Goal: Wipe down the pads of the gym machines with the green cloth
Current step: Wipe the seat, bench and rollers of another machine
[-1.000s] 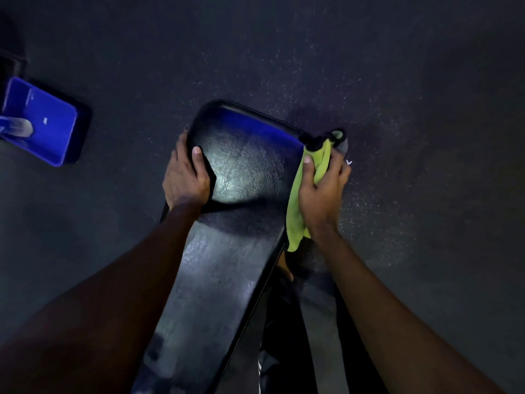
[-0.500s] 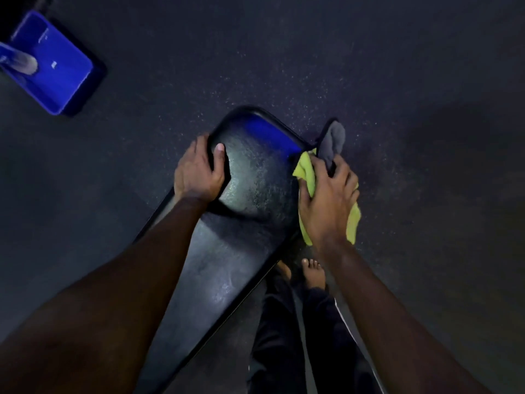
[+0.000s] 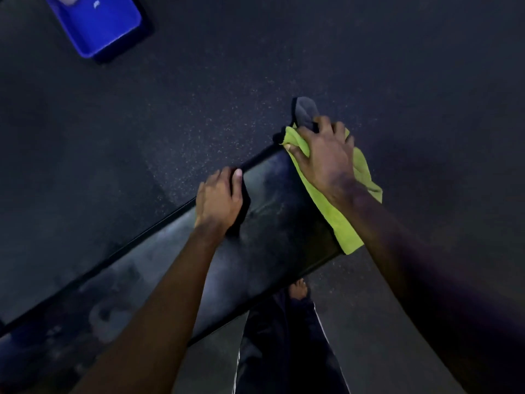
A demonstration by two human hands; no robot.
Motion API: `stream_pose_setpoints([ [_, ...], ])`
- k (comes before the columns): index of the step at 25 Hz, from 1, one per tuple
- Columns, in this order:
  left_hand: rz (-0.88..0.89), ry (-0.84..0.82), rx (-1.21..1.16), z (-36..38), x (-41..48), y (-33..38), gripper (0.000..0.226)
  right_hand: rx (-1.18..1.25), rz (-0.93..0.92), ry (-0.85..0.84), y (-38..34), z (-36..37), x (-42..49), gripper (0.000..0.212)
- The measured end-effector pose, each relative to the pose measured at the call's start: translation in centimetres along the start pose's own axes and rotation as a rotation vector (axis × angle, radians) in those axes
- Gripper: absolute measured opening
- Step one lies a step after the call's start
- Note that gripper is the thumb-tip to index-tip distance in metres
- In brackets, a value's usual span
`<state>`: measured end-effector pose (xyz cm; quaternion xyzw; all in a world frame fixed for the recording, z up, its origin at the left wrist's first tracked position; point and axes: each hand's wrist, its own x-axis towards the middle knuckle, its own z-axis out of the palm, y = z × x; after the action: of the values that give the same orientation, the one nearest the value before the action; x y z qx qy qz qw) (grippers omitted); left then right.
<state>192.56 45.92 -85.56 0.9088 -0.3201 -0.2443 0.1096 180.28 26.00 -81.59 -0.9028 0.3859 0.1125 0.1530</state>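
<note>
1. The black bench pad [image 3: 278,223] ran slantwise from the lower left up to the middle, its glossy top streaked with dull smears.
2. The green cloth [image 3: 342,217] lay draped over the pad's upper right end, one flap hanging down past the near corner.
3. The right hand [image 3: 324,155] pressed on the cloth at that end, fingers bent and gathered round a bunch of it, the thumb tucked against the pad's top.
4. A fold of grey fabric [image 3: 305,110] with a dark hem stuck out beyond the right fingertips; whether it belonged to the same cloth could not be told.
5. The left hand [image 3: 218,200] gripped the pad's far edge, fingers curled over the rim and the thumb laid on the top surface, well apart from the cloth.
6. Both forearms crossed over the pad and hid much of it; the right hand and wrist covered the middle of the cloth.
7. Below the pad's near edge showed a bare foot [image 3: 298,288] and dark trousers [image 3: 284,342] with a white side stripe, partly hidden by the pad.
8. A blue plastic tray [image 3: 96,24] sat on the dark speckled floor [image 3: 199,109] at the upper left, far from the pad.
</note>
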Motion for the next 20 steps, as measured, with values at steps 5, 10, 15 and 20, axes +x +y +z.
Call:
stream_pose_setpoints([
  [5,-0.122,0.022,-0.030,-1.5,-2.3,-5.0,0.048,-0.249,-0.299,-0.168,-3.9,-0.7,2.4,0.054],
  [10,-0.235,0.034,-0.073,-2.0,-5.0,-9.9,0.042,-0.177,-0.232,-0.233,-3.6,-1.6,5.4,0.056],
  [15,-0.319,0.127,-0.155,-1.7,-7.2,-12.3,0.041,-0.246,-0.287,-0.466,-8.1,-1.1,7.5,0.062],
  [20,-0.366,0.061,-0.153,-1.5,-8.2,-14.0,0.054,-0.200,-0.562,-0.725,-16.8,2.6,5.2,0.063],
])
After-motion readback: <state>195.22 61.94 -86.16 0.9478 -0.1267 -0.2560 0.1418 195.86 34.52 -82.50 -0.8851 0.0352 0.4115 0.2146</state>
